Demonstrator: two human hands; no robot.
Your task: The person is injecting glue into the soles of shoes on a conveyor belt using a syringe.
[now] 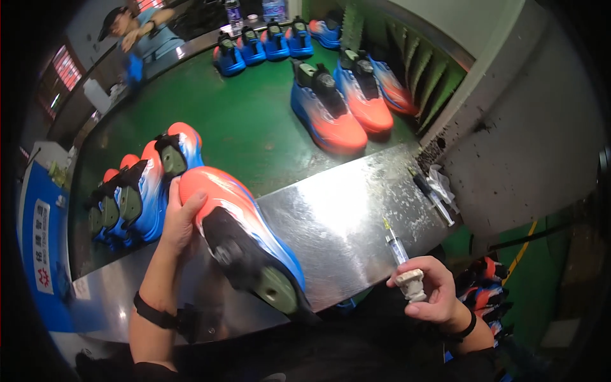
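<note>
My left hand is closed round the toe end of an orange, white and blue sports shoe, tilted over the metal plate. A green shoe last fills its black collar, and the heel points toward me. In my right hand is a syringe with a thin yellow-based needle pointing up and away; a lumpy whitish piece sits on its near end, under my fingers. The needle is apart from the shoe. A second syringe, partly dark, lies at the plate's right end beside a crumpled white wad.
The metal plate borders a green conveyor belt. Lasted shoes stand in groups at left, far edge and right. A grey wall panel rises at right. Another person is at the far left.
</note>
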